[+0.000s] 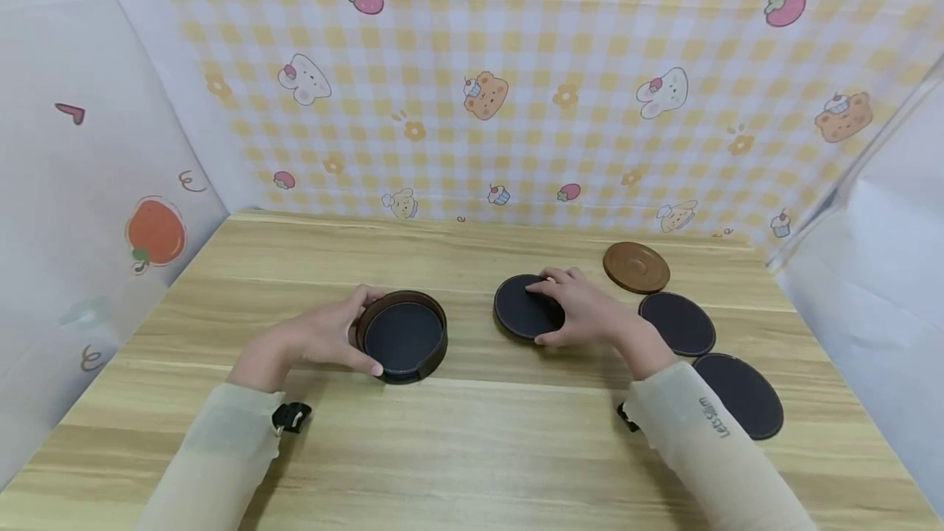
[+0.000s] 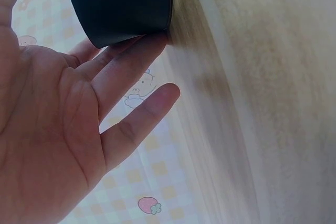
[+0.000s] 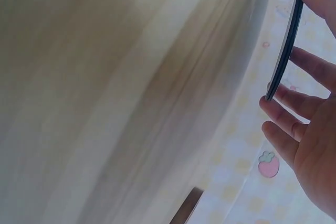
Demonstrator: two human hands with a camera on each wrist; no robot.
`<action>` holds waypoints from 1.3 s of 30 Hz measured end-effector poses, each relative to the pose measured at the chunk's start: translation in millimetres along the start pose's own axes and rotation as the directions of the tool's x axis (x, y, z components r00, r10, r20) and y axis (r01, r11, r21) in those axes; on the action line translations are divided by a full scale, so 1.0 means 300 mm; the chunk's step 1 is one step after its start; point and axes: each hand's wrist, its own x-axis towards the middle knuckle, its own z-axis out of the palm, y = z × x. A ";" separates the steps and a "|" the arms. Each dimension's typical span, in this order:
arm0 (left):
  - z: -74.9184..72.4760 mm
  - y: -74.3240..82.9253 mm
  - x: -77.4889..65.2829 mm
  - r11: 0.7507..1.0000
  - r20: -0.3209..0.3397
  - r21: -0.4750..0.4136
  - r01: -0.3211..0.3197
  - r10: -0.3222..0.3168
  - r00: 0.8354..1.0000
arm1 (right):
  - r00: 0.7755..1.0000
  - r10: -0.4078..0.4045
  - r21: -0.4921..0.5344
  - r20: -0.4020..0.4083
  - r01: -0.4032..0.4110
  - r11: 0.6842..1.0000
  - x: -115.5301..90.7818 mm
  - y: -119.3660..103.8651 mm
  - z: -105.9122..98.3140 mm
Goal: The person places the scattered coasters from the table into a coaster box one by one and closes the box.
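Note:
A round dark coaster holder (image 1: 433,360) with a brown inner wall stands left of the middle of the table, and a black coaster (image 1: 404,336) lies inside it. My left hand (image 1: 324,332) grips the holder from its left side, thumb at the near edge and fingers at the far edge. In the left wrist view the holder's dark side (image 2: 123,6) touches the fingertips. Pinched by its edges in my right hand (image 1: 583,308) are black coasters (image 1: 522,307), seemingly a thin stack. The right wrist view shows them edge-on (image 3: 286,45), raised off the table.
Two black coasters lie flat on the right, one farther back (image 1: 677,324) and one nearer (image 1: 743,400), close to the right forearm. Behind them lies a brown disc (image 1: 637,267) with ring grooves. Patterned cloth (image 1: 516,129) hangs along the back edge of the wooden table (image 1: 457,449).

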 end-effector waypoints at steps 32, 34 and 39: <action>-0.004 0.014 0.005 0.999 0.012 0.039 0.020 -0.020 1.000 | 0.989 -0.143 0.035 0.020 0.142 0.989 0.124 -0.238 0.037; -0.005 0.013 0.004 0.999 0.012 0.033 0.021 -0.022 1.000 | 0.988 -0.153 0.045 0.027 0.152 0.987 0.132 -0.258 0.039; -0.008 0.015 0.001 0.998 0.012 0.038 0.040 -0.041 0.999 | 0.984 -0.174 0.062 0.043 0.171 0.983 0.156 -0.310 0.044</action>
